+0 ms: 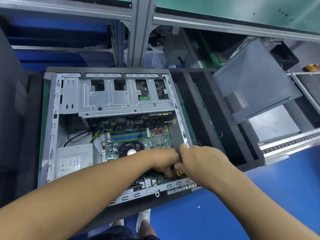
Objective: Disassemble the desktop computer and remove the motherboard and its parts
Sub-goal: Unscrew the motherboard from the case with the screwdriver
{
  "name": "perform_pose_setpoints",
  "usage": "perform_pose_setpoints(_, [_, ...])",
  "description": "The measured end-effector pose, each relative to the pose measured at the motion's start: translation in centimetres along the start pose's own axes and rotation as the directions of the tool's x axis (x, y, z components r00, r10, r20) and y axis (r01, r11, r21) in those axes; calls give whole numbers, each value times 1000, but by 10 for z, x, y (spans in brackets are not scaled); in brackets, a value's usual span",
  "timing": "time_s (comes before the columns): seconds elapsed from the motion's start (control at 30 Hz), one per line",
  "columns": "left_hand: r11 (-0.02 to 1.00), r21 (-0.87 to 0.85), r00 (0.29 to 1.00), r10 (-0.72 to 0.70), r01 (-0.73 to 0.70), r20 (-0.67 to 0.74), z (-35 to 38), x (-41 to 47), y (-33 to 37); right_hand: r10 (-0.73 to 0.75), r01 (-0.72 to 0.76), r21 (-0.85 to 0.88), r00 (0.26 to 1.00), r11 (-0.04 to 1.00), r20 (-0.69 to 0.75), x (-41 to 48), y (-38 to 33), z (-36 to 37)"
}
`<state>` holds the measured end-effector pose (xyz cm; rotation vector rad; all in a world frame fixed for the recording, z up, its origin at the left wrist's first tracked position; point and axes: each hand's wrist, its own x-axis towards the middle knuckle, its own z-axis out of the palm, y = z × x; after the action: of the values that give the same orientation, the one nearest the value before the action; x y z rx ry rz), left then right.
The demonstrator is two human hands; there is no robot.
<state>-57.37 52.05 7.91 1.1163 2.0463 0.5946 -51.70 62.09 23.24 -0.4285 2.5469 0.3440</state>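
The open desktop case (52,129) lies flat in front of me. Inside it, the green motherboard (161,135) shows RAM slots, a round black CPU fan (130,148) and a small heatsink. Both my hands reach into the near right corner of the board. My right hand (199,161) grips a screwdriver with a yellow and black handle (180,172), pointing down at the board. My left hand (164,161) curls its fingers beside the screwdriver, at its shaft. The tip and the screw are hidden under my fingers.
A silver drive cage (121,99) covers the far half of the case. The power supply (74,160) sits at the near left with loose cables. A removed side panel (256,82) leans at the right beside black foam trays (216,118). The floor (259,205) is blue.
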Motion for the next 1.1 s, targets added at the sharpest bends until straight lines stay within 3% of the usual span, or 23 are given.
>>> perform_pose_setpoints(0.1, [997, 73, 1000, 23, -21, -21, -1, 1, -4, 24, -22, -23, 995, 1000, 93, 6, 2, 4])
perform_pose_setpoints(0.2, [993, 116, 1000, 14, -13, -9, 0, 2, -6, 33, -42, 60, 988, 997, 151, 9, 0, 5])
perform_pose_setpoints(0.4, [995, 95, 999, -26, 28, -22, 4, 6, -9, 4, -1, -74, 999, 997, 46, 11, -2, 7])
perform_pose_setpoints(0.67, [995, 92, 997, 55, -49, -56, 3, 1, -8, -13, 16, -26, 993, 1000, 119, 7, -3, 3])
perform_pose_setpoints(0.87, [1000, 20, 999, 19, -19, -26, 5, 4, -11, -59, 90, -165, 981, 982, 183, 3, -10, 4])
perform_pose_setpoints(1.1, [990, -137, 998, -31, 38, 52, 10, 5, -12, -58, 68, -57, 985, 996, 162, 2, 0, 2])
